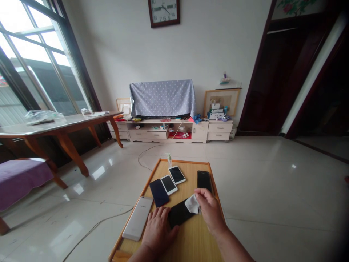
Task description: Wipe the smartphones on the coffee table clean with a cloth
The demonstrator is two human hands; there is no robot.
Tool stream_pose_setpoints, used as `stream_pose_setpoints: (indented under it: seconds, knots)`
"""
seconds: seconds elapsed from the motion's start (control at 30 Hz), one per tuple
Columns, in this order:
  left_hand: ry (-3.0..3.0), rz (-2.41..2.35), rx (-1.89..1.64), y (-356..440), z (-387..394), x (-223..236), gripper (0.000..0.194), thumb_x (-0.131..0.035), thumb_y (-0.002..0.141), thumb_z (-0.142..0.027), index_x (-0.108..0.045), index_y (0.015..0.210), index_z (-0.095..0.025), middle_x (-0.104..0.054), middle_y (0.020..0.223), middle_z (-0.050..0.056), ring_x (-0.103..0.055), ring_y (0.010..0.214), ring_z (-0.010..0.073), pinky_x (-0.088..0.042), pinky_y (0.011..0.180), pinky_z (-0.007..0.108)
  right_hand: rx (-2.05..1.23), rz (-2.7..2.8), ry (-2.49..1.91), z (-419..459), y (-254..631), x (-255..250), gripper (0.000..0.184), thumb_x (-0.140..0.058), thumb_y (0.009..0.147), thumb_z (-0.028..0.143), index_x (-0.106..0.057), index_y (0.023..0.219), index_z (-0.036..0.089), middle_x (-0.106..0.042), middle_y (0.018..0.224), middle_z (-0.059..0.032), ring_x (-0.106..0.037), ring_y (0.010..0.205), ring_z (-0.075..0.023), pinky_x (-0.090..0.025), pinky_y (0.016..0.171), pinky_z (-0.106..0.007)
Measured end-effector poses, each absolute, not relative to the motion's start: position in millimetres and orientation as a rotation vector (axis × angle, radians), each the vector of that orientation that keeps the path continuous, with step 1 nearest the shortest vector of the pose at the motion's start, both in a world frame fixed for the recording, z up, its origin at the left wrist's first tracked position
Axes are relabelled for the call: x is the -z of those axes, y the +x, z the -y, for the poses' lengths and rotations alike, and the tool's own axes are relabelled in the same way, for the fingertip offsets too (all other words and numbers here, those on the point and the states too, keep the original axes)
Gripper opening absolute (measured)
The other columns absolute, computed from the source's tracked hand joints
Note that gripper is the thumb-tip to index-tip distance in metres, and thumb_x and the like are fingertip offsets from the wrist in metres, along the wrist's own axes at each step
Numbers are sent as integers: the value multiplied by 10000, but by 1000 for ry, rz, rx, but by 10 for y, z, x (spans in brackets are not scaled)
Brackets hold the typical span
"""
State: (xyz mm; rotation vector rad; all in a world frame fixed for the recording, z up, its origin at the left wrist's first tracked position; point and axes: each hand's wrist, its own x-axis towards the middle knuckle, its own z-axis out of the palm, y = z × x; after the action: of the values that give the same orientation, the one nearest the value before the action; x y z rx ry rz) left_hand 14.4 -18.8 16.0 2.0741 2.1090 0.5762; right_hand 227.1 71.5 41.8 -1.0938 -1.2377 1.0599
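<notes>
A black phone (178,214) lies face up on the small wooden table (191,240). My left hand (158,229) rests flat on the phone's near end, fingers stretched out. My right hand (208,209) pinches a white cloth (192,204) against the phone's far end. Around it lie a silver phone (138,217) face down at the left, a dark blue phone (159,192), two white phones (168,184) (177,174) and another black phone (204,181).
A small pump bottle (169,159) stands at the table's far edge. A white cable (103,222) runs across the tiled floor. A long wooden table (62,125) is at the left, a covered TV (163,98) on a low white cabinet (174,133) at the back.
</notes>
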Motion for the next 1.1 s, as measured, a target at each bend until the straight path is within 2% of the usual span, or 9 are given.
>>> stream_pose_setpoints:
  seconds: [0.1, 0.17, 0.33, 0.47, 0.63, 0.73, 0.83, 0.93, 1.1]
  knots:
    - [2070, -2112, -572, 138, 188, -154, 536, -678, 776, -467, -589, 1269, -274, -643, 1271, 53, -546, 1218, 275, -354, 1070, 439, -1348, 1063, -960, -706, 2286, -435, 426, -742, 811, 555, -698, 1051, 205, -709, 894, -17, -636, 797, -173, -503, 726, -273]
    - [2063, -2117, -573, 137, 186, -156, 534, -682, 773, -463, -591, 1265, -277, -645, 1270, 48, -546, 1220, 273, -352, 1072, 439, -1387, 1028, -926, -714, 2288, -407, 406, -746, 818, 537, -690, 1062, 218, -711, 929, -11, -640, 833, -172, -502, 760, -275]
    - [2054, -2111, -584, 150, 183, -171, 527, -683, 769, -458, -598, 1258, -279, -645, 1269, 46, -545, 1217, 270, -351, 1070, 438, -1059, 1349, -1134, -789, 2302, -241, 397, -550, 936, 548, -693, 1095, 213, -744, 1047, -67, -684, 967, -228, -530, 857, -339]
    - [2040, -2105, -585, 156, 192, -185, 536, -680, 764, -454, -602, 1261, -271, -637, 1285, 56, -537, 1223, 271, -349, 1079, 432, -932, 1526, -1212, -758, 2240, -71, 373, -540, 921, 461, -727, 1128, 214, -744, 1153, -105, -679, 1094, -282, -505, 990, -426]
    - [2021, -2111, -575, 154, 205, -230, 559, -680, 750, -442, -603, 1273, -262, -640, 1291, 55, -525, 1238, 271, -341, 1095, 422, -537, 2032, -1231, -611, 2067, 115, 459, -440, 968, 350, -641, 1349, 193, -571, 1469, -139, -479, 1401, -311, -314, 1201, -515]
    - [2017, -2106, -564, 152, 211, -260, 557, -675, 751, -449, -605, 1273, -269, -643, 1294, 55, -528, 1236, 273, -349, 1088, 418, -330, 2175, -1289, -582, 1993, 170, 517, -387, 1014, 368, -543, 1452, 144, -451, 1564, -168, -366, 1480, -307, -316, 1212, -486]
    - [2016, -2096, -567, 148, 214, -269, 561, -686, 742, -451, -608, 1266, -269, -648, 1282, 55, -538, 1221, 274, -360, 1075, 421, -294, 2241, -1327, -548, 1926, 188, 566, -375, 1037, 452, -506, 1483, 128, -408, 1586, -174, -333, 1495, -312, -334, 1208, -477]
    - [2031, -2089, -595, 146, 213, -257, 505, -645, 789, -452, -612, 1255, -261, -657, 1249, 59, -551, 1198, 267, -370, 1058, 427, -349, 2349, -1301, -462, 1859, 186, 590, -378, 1038, 527, -521, 1477, 159, -431, 1573, -142, -342, 1491, -310, -274, 1236, -505]
    - [2030, -2090, -623, 150, 212, -237, 462, -629, 806, -439, -616, 1235, -269, -663, 1224, 59, -558, 1174, 264, -379, 1044, 428, -393, 2456, -1227, -444, 1878, 144, 575, -326, 1056, 521, -510, 1487, 188, -442, 1572, -96, -346, 1492, -261, -248, 1249, -448]
